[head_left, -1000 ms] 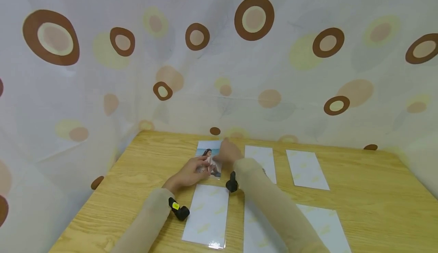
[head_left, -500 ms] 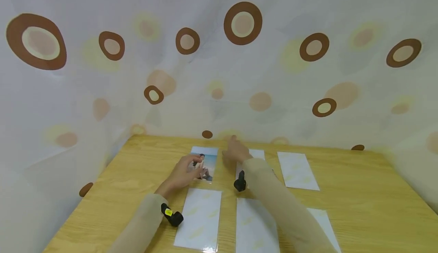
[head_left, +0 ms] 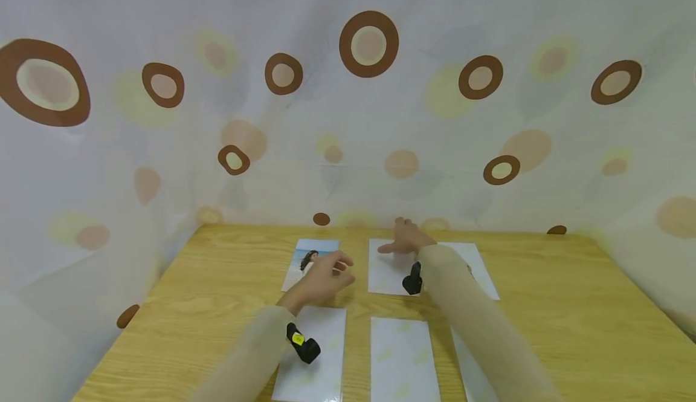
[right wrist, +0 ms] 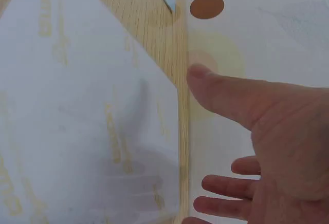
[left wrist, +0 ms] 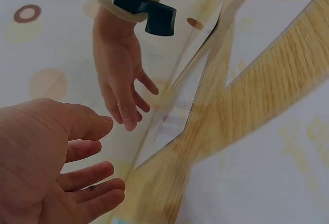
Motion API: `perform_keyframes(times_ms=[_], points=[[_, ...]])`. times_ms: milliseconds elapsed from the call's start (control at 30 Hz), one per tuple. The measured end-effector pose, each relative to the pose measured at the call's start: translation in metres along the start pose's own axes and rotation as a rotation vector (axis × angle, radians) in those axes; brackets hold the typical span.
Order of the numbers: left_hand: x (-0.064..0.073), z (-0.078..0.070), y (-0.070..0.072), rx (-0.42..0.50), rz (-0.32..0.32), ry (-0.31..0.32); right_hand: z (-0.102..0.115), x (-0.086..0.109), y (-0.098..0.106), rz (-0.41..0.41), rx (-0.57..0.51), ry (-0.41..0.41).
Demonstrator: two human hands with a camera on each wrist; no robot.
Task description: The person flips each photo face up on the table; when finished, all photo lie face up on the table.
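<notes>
A photo print point(head_left: 298, 264) of a person at a beach lies face up at the back left of the table. My left hand point(head_left: 325, 276) is above its lower right part, covering some of it, with fingers loosely bent and nothing in them. Over the back middle white sheet point(head_left: 385, 278), which lies face down with faint yellow lettering, hovers my right hand point(head_left: 409, 237). The right wrist view shows that hand's fingers point(right wrist: 226, 187) and thumb spread apart, holding nothing, beside the sheet point(right wrist: 92, 121).
Another white sheet point(head_left: 481, 269) lies at the back right, partly behind the right forearm. Along the front are white sheets at left point(head_left: 318, 359), middle point(head_left: 405, 359) and right point(head_left: 472, 372). A patterned curtain point(head_left: 359, 148) hangs behind the wooden table point(head_left: 217, 317).
My right hand has left the photo and moved right, over the back middle sheet. The left hand has lifted off the photo and shifted right. The head view has turned slightly right.
</notes>
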State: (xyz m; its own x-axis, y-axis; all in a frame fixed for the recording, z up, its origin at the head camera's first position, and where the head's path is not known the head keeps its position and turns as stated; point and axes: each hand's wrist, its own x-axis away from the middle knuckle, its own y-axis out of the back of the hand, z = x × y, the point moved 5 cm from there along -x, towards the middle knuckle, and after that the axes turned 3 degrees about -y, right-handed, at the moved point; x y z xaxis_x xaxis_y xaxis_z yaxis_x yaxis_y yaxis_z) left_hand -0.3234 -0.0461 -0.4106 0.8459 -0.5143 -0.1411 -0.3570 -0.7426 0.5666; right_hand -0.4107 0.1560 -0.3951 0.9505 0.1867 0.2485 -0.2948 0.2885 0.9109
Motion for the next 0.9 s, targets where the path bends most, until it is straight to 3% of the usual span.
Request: perform_keyframes(times_ms=[133, 233, 400, 600, 900], points=[[-0.014, -0.008, -0.02, -0.045, 0.06, 0.019, -0.012, 0.001, -0.002, 0.073, 0.059, 0.034], [-0.024, -0.015, -0.033, -0.127, 0.099, 0.004, -0.022, 0.0, -0.006, 0.106, 0.076, 0.023], [-0.04, -0.026, -0.05, -0.265, 0.137, 0.02, -0.031, 0.0, -0.009, 0.102, 0.081, 0.012], [-0.049, -0.027, -0.054, -0.308, 0.126, 0.102, -0.029, 0.003, -0.006, 0.083, 0.068, 0.017], [-0.051, -0.02, -0.052, -0.238, 0.077, 0.106, -0.027, -0.001, -0.009, 0.062, 0.073, 0.043]])
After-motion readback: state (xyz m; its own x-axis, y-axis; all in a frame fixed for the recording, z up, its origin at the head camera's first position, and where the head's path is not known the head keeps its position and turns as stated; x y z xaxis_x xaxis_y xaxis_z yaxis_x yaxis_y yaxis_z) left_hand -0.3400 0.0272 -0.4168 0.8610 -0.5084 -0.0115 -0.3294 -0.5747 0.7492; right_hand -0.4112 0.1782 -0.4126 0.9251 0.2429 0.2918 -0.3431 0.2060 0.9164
